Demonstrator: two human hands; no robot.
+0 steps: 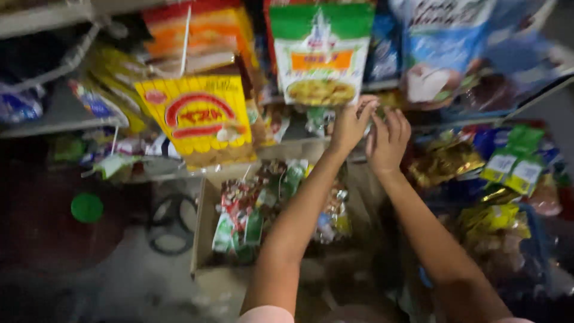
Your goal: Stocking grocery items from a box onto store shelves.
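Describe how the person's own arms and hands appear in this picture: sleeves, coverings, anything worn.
Both forearms are bare, with no watch, bracelet or glove on the left hand or right hand. Pale pink short sleeves show at the bottom edge. Rings cannot be told through blur.

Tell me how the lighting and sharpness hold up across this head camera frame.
Head view: soft motion blur throughout, strongest at the right edge, where the blue packet smears; the green-topped packet and yellow packet are brightly lit; the left hand and right hand show soft edges; the lower left around the green cap sinks into dim shadow; the cardboard box is murky.
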